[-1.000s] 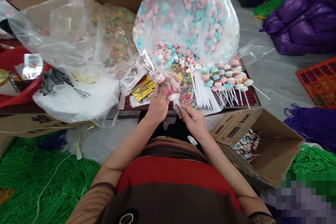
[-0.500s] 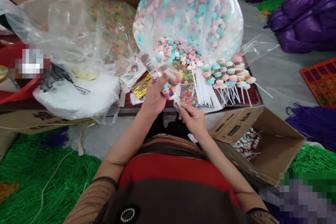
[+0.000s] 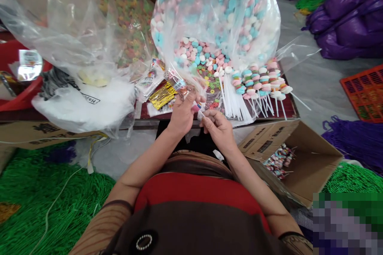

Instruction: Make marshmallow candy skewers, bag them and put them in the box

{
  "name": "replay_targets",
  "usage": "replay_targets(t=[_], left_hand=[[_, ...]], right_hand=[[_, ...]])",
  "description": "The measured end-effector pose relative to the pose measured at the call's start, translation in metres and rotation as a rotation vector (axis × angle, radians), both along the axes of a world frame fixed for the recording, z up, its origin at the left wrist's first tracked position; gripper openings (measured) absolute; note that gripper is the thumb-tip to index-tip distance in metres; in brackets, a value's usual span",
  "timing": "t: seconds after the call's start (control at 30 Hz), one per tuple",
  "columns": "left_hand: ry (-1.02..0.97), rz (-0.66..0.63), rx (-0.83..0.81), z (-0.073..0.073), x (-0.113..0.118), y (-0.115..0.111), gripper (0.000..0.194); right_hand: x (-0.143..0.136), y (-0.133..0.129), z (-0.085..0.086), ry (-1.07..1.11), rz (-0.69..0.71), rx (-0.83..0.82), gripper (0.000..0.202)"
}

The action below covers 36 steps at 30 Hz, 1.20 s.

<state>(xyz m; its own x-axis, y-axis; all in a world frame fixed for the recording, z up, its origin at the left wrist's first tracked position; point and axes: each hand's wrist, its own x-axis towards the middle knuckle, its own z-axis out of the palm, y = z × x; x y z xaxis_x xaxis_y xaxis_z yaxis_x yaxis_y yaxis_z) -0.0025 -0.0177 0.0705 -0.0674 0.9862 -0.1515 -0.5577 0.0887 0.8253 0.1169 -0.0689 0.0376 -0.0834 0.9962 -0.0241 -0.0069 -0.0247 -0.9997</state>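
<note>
My left hand [image 3: 183,113] is closed around a printed clear plastic bag [image 3: 176,80], whose upper end sticks out past the fingers. What fills the bag is mostly hidden by that hand. Just to the right, my right hand [image 3: 220,129] pinches the bag's gathered lower end between thumb and fingers. Gold twist ties [image 3: 162,95] and a pile of flat printed bags [image 3: 150,81] lie left of the hands. Beyond them are loose pink, blue and white candies [image 3: 200,53] and gummy rings [image 3: 213,83]. White sticks [image 3: 231,103] and several candy skewers [image 3: 265,81] lie to the right.
A large bag of candies [image 3: 215,12] stands at the back, beside a bag of gummy rings [image 3: 131,24]. An open cardboard box [image 3: 314,163] below right holds wrapped skewers. A red basin [image 3: 30,91] stands left. Green strands [image 3: 60,203] cover the floor.
My left hand has turned over the bag, covering the colourful print that showed before, and has shifted slightly right. My right hand stays at the bag's lower end, its fingers raised a little.
</note>
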Motion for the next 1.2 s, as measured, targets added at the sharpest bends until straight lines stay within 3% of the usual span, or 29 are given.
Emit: replay_targets(t=[0.1, 0.2, 0.33, 0.53, 0.7, 0.8, 0.87, 1.0, 1.2], left_hand=[[0.009, -0.037, 0.019, 0.001, -0.002, 0.002, 0.04], [0.032, -0.169, 0.035, -0.005, -0.001, -0.005, 0.044], [0.226, -0.279, 0.126, -0.015, -0.01, -0.014, 0.046], [0.715, -0.158, 0.33, -0.013, -0.026, -0.004, 0.047], [0.83, -0.151, 0.433, -0.017, -0.025, -0.005, 0.054], [0.736, -0.257, 0.381, -0.019, -0.031, -0.009, 0.05], [0.55, -0.324, 0.298, -0.016, -0.037, -0.008, 0.048], [0.139, -0.31, 0.159, -0.002, -0.038, 0.0, 0.069], [0.021, -0.395, 0.055, 0.012, -0.014, -0.001, 0.055]], right_hand=[[0.004, 0.001, 0.002, 0.019, 0.012, -0.042, 0.035], [0.002, 0.003, 0.002, 0.143, -0.037, -0.103, 0.037], [0.001, 0.005, 0.003, 0.256, -0.098, -0.125, 0.039], [0.001, 0.004, 0.004, 0.257, -0.111, -0.158, 0.037], [-0.002, 0.005, 0.003, 0.288, -0.156, -0.14, 0.038], [-0.001, 0.006, 0.003, 0.3, -0.149, -0.126, 0.039], [0.0, 0.005, 0.004, 0.306, -0.123, -0.118, 0.039], [-0.003, 0.003, 0.004, 0.32, -0.09, -0.122, 0.039], [-0.01, 0.0, 0.006, 0.369, -0.057, -0.16, 0.04]])
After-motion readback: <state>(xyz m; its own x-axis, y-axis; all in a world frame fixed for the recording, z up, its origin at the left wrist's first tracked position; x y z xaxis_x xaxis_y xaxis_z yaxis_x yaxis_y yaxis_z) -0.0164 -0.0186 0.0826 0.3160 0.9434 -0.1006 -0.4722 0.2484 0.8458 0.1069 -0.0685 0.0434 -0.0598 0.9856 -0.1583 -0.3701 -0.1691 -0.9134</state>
